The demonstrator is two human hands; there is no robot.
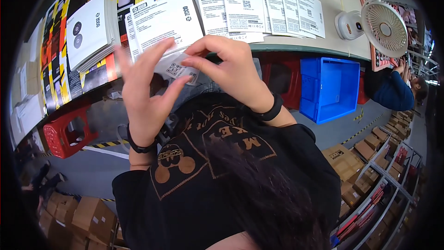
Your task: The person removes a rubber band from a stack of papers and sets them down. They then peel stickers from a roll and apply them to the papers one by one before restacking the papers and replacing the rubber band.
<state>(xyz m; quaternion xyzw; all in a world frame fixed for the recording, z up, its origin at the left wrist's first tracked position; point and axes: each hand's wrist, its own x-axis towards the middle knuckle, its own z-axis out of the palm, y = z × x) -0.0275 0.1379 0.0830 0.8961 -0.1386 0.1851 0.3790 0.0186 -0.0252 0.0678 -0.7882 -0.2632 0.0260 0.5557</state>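
Note:
My right hand (231,67) pinches a small translucent label sheet (174,70) with black square codes between thumb and forefinger, just over the table's near edge. Beside it my left hand (143,95) is open, its fingers spread and slightly blurred, with the thumb close to the label. Directly beyond both hands lies a flat white printed box (164,16), overlapping others. More white boxes (243,7) are fanned out in a row to the right. Left of my left hand stands a stack of white boxes (88,34) with a dark round-shape picture on top.
Black, yellow and orange printed packaging (55,55) covers the table's left. A white fan (384,28) stands at the right end. Below the edge are a blue crate (340,88) and a red stool (69,132). Another person (393,90) sits far right; shelves with cartons (370,176) stand behind.

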